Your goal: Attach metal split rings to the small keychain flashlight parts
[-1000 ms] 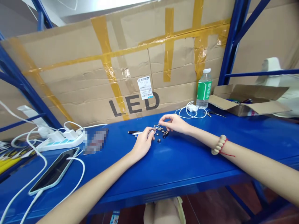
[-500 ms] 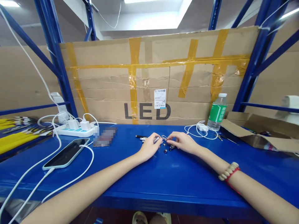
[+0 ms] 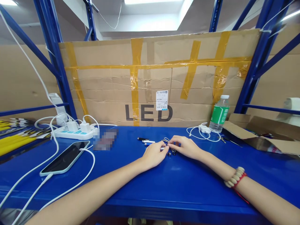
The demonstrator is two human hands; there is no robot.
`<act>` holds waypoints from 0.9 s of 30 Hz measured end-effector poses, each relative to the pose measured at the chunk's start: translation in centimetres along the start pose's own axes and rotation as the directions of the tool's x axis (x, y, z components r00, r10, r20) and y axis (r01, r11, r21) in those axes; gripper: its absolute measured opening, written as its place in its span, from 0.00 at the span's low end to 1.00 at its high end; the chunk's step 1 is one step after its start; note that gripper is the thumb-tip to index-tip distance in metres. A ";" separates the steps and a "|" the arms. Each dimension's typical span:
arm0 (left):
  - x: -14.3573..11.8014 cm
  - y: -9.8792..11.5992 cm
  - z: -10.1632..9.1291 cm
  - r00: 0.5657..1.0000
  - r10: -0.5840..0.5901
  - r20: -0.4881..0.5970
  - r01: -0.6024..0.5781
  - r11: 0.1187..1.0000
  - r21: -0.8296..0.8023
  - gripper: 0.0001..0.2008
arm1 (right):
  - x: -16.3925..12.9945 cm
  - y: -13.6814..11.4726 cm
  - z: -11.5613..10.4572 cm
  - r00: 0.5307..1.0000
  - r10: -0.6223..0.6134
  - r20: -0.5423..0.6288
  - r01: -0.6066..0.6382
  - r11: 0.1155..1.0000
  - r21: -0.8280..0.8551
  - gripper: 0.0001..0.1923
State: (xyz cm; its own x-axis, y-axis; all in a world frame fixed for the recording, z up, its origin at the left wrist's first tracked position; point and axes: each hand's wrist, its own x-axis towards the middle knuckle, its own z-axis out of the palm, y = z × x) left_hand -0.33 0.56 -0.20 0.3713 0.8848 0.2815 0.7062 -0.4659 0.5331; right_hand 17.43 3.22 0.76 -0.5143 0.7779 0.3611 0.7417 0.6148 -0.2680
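Note:
My left hand (image 3: 154,155) is closed around a small silver tube (image 3: 162,149), its tip showing between thumb and fingers. Right against those fingertips is my right hand (image 3: 185,145), with thumb and forefinger pinched together; what they hold, if anything, is too small to make out. Beyond the left hand lie slim pen-like tubes: a black one (image 3: 142,139), a silver one (image 3: 145,141) and a blue-and-silver one (image 3: 149,144). Under and beside the fingertips are a small dark metal piece (image 3: 169,154) and dark metal clasps (image 3: 173,152). Shiny rings or clips (image 3: 166,139) lie just behind, partly covered.
On the left are a phone (image 3: 67,157) with a white cable, a power strip (image 3: 75,134) and yellow-handled items (image 3: 21,143). A bottle (image 3: 219,115), a coiled white cable (image 3: 202,129) and an open cardboard box (image 3: 260,137) stand at right. Cardboard (image 3: 112,93) walls the back.
Both hands have drawn together, so the fingertips now meet. The silver tube has come close to the right fingers. The view has shifted slightly.

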 end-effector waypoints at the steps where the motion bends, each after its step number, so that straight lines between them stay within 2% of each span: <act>1: 0.0 0.0 0.1 1.000 0.003 -0.002 -0.003 1.000 0.010 0.15 | 0.0 -0.1 0.0 1.000 -0.015 0.006 0.015 1.000 0.012 0.15; 5: 0.0 -0.1 0.2 1.000 0.019 -0.006 -0.019 0.999 0.026 0.15 | -0.1 -0.3 0.0 0.998 -0.062 -0.003 0.062 0.998 0.021 0.16; 11: -0.1 0.0 -0.1 1.000 0.022 -0.005 -0.022 0.999 0.035 0.13 | 0.3 0.2 0.6 0.987 -0.149 -0.053 0.147 0.989 -0.033 0.11; 22: 0.1 -0.3 0.0 1.000 -0.018 -0.022 0.018 1.000 -0.010 0.13 | 0.2 -0.2 0.9 0.986 -0.163 -0.042 0.161 0.986 -0.049 0.09; 27: 0.1 -0.3 0.2 1.000 0.006 -0.027 -0.006 1.000 -0.010 0.13 | 0.4 0.3 1.1 0.988 -0.150 -0.040 0.148 0.988 -0.037 0.09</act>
State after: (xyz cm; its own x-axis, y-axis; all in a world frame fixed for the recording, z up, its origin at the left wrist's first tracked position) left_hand -0.41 0.76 -0.48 0.3590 0.8817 0.3061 0.6978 -0.4714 0.5394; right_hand 16.98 3.81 -0.19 -0.6018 0.6714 0.4325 0.6728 0.7180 -0.1783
